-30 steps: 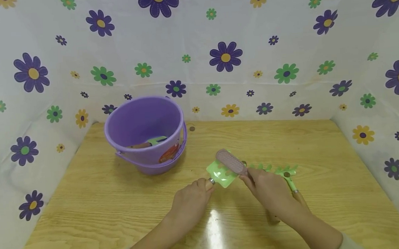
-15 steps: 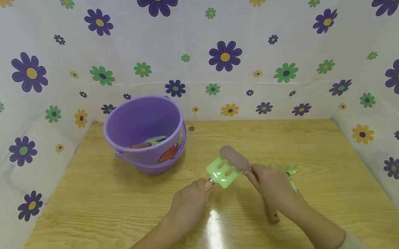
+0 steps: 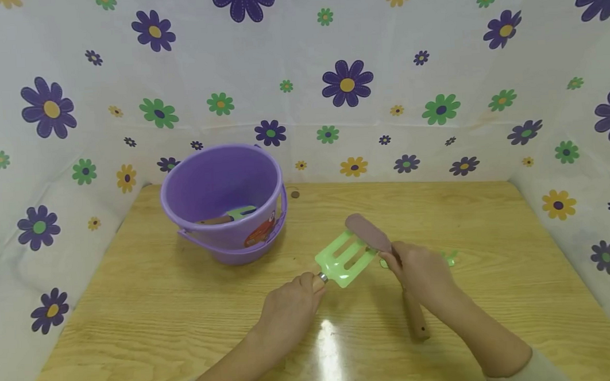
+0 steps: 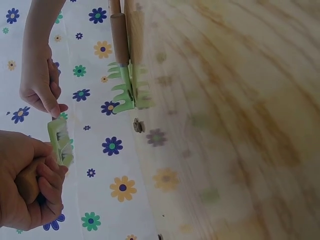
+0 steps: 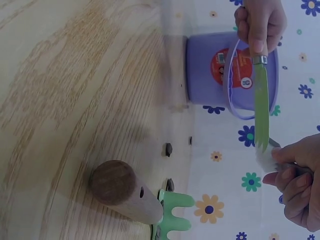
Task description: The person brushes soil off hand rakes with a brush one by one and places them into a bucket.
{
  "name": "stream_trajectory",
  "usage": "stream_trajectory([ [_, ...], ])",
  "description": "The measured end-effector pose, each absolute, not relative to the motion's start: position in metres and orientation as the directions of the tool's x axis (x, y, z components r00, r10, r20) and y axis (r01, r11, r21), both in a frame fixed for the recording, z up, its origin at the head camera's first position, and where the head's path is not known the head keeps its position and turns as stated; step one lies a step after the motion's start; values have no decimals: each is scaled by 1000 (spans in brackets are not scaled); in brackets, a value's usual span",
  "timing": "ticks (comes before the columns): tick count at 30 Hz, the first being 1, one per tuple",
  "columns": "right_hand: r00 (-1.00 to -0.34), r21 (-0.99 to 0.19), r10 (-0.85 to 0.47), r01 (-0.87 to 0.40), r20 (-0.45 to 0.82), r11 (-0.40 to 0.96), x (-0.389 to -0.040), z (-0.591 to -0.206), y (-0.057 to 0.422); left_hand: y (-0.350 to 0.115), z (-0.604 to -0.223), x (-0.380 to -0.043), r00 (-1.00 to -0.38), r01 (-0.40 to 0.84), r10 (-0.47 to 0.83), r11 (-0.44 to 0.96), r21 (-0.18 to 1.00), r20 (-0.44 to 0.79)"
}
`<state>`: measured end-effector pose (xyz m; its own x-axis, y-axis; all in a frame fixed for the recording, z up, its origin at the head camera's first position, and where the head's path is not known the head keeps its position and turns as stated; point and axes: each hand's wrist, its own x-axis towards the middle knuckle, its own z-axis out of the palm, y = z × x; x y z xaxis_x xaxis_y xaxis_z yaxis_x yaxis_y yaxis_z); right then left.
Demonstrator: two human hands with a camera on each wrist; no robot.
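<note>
Light-green slotted fork (image 3: 337,269) jutting from left hand (image 3: 288,305), fingers wrapping wooden handle (image 4: 28,183). Right hand (image 3: 427,276) gripping mauve oval brush (image 3: 367,233), overlapping fork's far end. Risks: fork twisting if left grip is slackening; green wooden-handled rake (image 3: 415,316) beneath right hand getting knocked if wrist is dipping.

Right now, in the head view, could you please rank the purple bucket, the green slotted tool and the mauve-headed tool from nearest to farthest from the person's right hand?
1. Mauve-headed tool: gripped in the right hand itself.
2. Green slotted tool: to that hand's left, held by the left hand.
3. Purple bucket: farthest, at the table's back left.
</note>
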<state>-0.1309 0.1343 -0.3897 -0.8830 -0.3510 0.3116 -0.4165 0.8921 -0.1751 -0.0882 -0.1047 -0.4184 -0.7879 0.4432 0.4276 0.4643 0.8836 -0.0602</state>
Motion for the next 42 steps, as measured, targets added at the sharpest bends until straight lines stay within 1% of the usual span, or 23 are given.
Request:
stream_trajectory([
  [6, -862, -145, -363, -434, 353, 889, -133, -385, 136, -104, -421, -89, -797, 474, 440, 880, -23, 414],
  [14, -838, -138, -386, -466, 386, 874, -126, -375, 132, -103, -421, -93, -805, 470, 440, 882, -25, 398],
  [16, -821, -132, -410, -494, 398, 860, -122, -372, 129, -102, -421, -94, -811, 469, 434, 883, -7, 392],
  [20, -777, -81, -453, -535, 437, 841, -113, -368, 122, -101, -420, -95, -830, 466, 428, 885, 21, 356],
  [28, -706, -24, -505, -593, 497, 805, -101, -371, 111, -99, -415, -96, -836, 461, 437, 887, -7, 333],
  [32, -680, 13, -524, -604, 513, 797, -99, -375, 108, -100, -412, -96, -830, 461, 434, 887, -9, 350],
  [37, -678, -28, -519, -621, 521, 783, -100, -376, 103, -101, -410, -97, -817, 463, 438, 886, -27, 376],
  [42, -696, -23, -528, -614, 486, 789, -101, -379, 100, -102, -408, -98, -810, 470, 448, 882, -37, 380],
])
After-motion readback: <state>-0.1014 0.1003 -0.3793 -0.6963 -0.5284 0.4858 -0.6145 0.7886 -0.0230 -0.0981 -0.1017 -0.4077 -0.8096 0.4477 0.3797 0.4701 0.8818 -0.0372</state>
